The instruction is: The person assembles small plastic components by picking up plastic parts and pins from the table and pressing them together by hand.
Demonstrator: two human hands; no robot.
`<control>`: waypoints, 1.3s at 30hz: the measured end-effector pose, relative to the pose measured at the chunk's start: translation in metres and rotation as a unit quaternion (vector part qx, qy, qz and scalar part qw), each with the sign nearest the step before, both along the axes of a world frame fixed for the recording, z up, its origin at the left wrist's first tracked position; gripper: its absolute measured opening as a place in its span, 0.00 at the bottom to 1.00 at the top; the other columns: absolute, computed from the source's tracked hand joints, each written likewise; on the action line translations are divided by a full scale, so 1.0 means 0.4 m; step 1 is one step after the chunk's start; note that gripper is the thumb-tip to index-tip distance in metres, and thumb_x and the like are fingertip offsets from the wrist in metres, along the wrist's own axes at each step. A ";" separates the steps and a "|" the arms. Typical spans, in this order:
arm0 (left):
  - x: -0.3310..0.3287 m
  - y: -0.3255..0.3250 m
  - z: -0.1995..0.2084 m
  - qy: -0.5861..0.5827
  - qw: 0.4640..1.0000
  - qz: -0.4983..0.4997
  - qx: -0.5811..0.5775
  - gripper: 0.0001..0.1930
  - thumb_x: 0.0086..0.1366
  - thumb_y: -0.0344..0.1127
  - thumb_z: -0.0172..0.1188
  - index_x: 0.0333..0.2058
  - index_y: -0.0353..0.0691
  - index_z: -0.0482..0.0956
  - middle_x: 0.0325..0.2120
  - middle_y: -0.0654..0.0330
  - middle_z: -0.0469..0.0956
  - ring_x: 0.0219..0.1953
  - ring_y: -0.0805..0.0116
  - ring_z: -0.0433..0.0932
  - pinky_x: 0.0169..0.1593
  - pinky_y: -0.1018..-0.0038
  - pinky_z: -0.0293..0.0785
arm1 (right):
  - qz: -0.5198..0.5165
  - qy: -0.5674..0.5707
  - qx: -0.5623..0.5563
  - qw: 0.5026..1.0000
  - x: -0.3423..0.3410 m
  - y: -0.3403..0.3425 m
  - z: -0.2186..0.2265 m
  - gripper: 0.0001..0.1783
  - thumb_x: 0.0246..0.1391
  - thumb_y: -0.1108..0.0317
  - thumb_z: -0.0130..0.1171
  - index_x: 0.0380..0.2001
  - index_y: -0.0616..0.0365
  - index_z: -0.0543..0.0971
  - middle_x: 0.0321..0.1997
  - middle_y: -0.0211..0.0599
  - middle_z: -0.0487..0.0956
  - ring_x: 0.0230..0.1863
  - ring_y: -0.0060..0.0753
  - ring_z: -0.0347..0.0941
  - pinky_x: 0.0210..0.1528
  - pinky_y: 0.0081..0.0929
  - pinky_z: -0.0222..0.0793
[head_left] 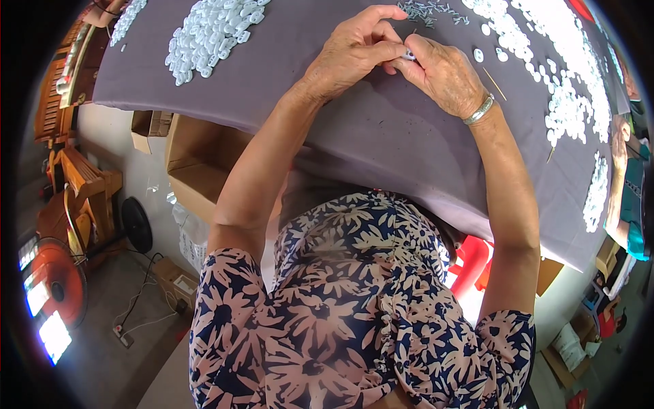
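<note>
Close together over the cloth-covered table (409, 136), both hands work with pinched fingers at a small white piece with a dark spot (409, 54). My left hand (354, 51) grips it from the left between thumb and fingers, with the index finger raised above. From the other side my right hand (446, 73), with a silver bracelet at its wrist, pinches the same piece. Fingers cover most of it. Just beyond the hands lies a scatter of small grey pin-like parts (429, 12). A heap of white oval pieces (214, 34) lies to the left.
More white pieces (572, 109) spread along the table's right side. A thin wooden stick (494, 84) lies by my right wrist. Other people's hands (620, 140) show at the right and far left edges. A cardboard box (197, 163) and an orange fan (58, 290) stand below left.
</note>
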State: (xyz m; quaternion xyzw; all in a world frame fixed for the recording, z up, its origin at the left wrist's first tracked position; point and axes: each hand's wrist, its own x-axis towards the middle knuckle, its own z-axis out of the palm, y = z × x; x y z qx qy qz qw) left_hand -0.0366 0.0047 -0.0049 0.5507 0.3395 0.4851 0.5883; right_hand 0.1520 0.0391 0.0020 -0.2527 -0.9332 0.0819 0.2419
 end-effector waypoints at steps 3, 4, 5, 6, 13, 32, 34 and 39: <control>0.000 -0.001 0.002 0.007 1.000 -0.004 -0.002 0.21 0.65 0.24 0.55 0.56 0.37 0.63 0.27 0.63 0.73 0.28 0.77 0.72 0.34 0.81 0.71 | 0.000 0.004 -0.012 1.000 0.000 0.001 -0.010 0.16 0.55 0.59 0.58 0.28 0.58 0.66 0.27 0.40 0.76 0.28 0.45 0.76 0.26 0.38 0.72; 0.000 -0.001 0.003 0.009 1.000 -0.005 -0.005 0.22 0.64 0.24 0.55 0.56 0.37 0.63 0.27 0.63 0.73 0.28 0.77 0.72 0.34 0.81 0.71 | 0.000 0.002 -0.011 1.000 0.001 0.000 -0.010 0.16 0.56 0.58 0.58 0.28 0.58 0.66 0.26 0.40 0.76 0.28 0.45 0.76 0.26 0.38 0.72; -0.002 -0.001 0.005 0.012 1.000 -0.006 -0.009 0.22 0.64 0.24 0.55 0.56 0.37 0.63 0.27 0.63 0.73 0.28 0.77 0.72 0.34 0.81 0.71 | 0.001 -0.001 -0.010 1.000 -0.001 0.000 -0.011 0.16 0.56 0.58 0.57 0.28 0.58 0.67 0.26 0.41 0.77 0.28 0.45 0.77 0.26 0.39 0.72; -0.003 -0.002 0.005 0.012 1.000 -0.005 -0.010 0.22 0.64 0.24 0.55 0.56 0.37 0.63 0.27 0.63 0.73 0.28 0.77 0.72 0.34 0.81 0.71 | 0.001 0.000 -0.010 1.000 -0.002 0.000 -0.010 0.16 0.56 0.58 0.57 0.28 0.58 0.67 0.26 0.41 0.77 0.28 0.45 0.77 0.26 0.39 0.72; -0.012 -0.007 0.009 -0.037 0.998 -0.041 -0.033 0.20 0.64 0.24 0.54 0.55 0.37 0.64 0.28 0.62 0.72 0.28 0.75 0.72 0.33 0.79 0.71 | 0.006 0.002 0.008 1.000 -0.007 -0.015 -0.008 0.18 0.56 0.56 0.57 0.26 0.59 0.67 0.19 0.42 0.75 0.23 0.45 0.77 0.24 0.37 0.72; -0.021 -0.006 0.010 -0.080 0.993 -0.048 -0.077 0.15 0.64 0.25 0.55 0.48 0.39 0.67 0.28 0.62 0.72 0.28 0.75 0.73 0.31 0.79 0.72 | -0.005 0.018 0.016 1.000 -0.013 -0.016 -0.009 0.19 0.53 0.54 0.61 0.26 0.57 0.68 0.23 0.38 0.76 0.24 0.43 0.76 0.24 0.35 0.72; -0.021 -0.006 0.021 -0.030 0.997 -0.022 -0.072 0.14 0.63 0.25 0.56 0.47 0.39 0.67 0.27 0.63 0.72 0.27 0.76 0.72 0.31 0.79 0.71 | -0.005 0.036 -0.003 0.999 -0.010 -0.019 0.004 0.20 0.51 0.53 0.62 0.27 0.56 0.68 0.23 0.38 0.76 0.24 0.43 0.76 0.24 0.35 0.72; -0.035 -0.006 0.033 0.052 0.997 0.042 -0.049 0.15 0.61 0.27 0.61 0.43 0.38 0.66 0.25 0.64 0.73 0.25 0.77 0.72 0.29 0.80 0.69 | -0.033 0.059 -0.077 0.995 -0.003 -0.026 0.017 0.25 0.42 0.51 0.70 0.31 0.54 0.69 0.20 0.35 0.74 0.21 0.41 0.73 0.25 0.34 0.70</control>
